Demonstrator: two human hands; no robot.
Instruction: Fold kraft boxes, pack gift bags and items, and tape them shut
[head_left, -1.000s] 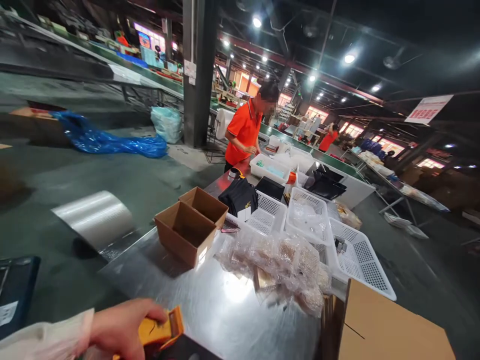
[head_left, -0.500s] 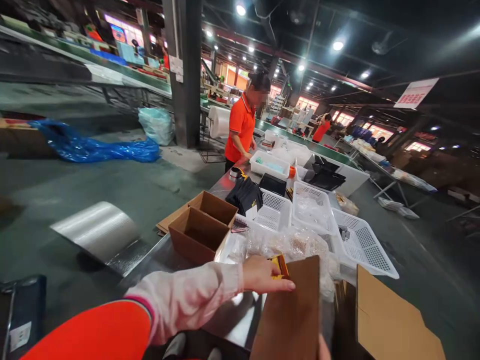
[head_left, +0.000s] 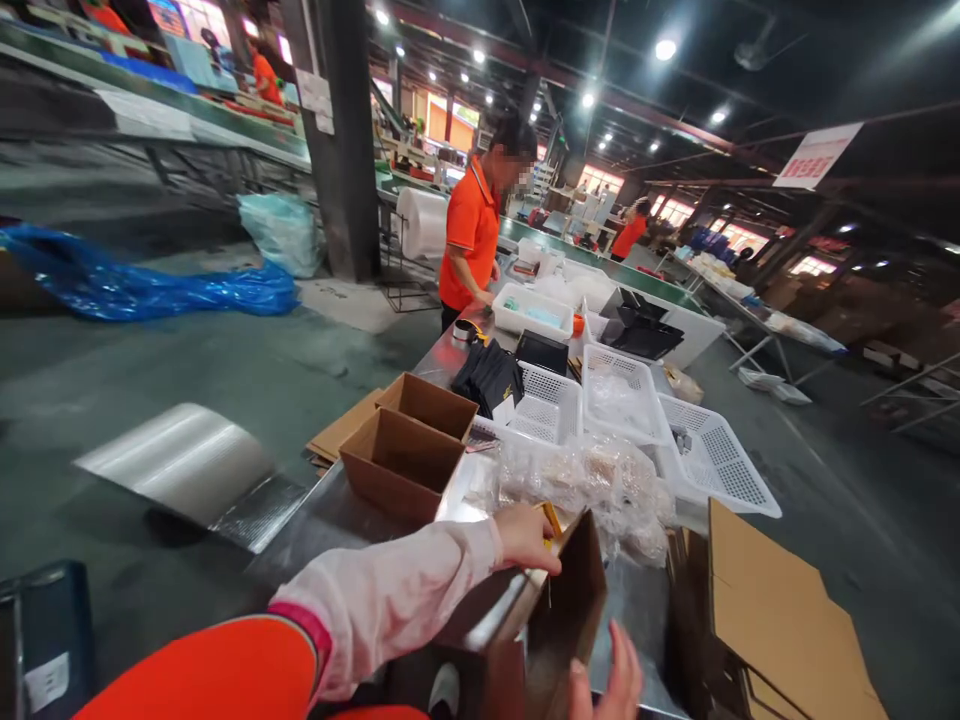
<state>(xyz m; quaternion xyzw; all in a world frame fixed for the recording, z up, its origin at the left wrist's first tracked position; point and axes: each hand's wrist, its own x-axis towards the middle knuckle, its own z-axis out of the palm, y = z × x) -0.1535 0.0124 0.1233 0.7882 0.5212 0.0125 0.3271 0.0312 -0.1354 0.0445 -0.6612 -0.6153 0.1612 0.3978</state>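
My left hand (head_left: 525,540), in a pale sleeve, is closed around a small yellow-orange object (head_left: 552,520), mostly hidden by the fingers. Just beneath it stands a narrow brown cardboard box (head_left: 589,580), its dark inside showing and its lower part cut off by the frame. At the bottom edge, my right hand (head_left: 611,680) has its fingers apart beside the box and holds nothing visible. Beyond the box lie bubble-wrapped items (head_left: 600,480) on the metal table (head_left: 637,610).
Two open cardboard boxes (head_left: 401,460) sit at the left table edge. Flat cardboard (head_left: 780,600) stands at the right. White baskets (head_left: 551,405) and black bags (head_left: 487,375) lie farther back. A person in orange (head_left: 472,235) works at the far left side.
The cardboard in front of me has turned from a flat face to an upright box with its inside showing. My right hand has come farther into view, fingers spread. The whole view has shifted slightly.
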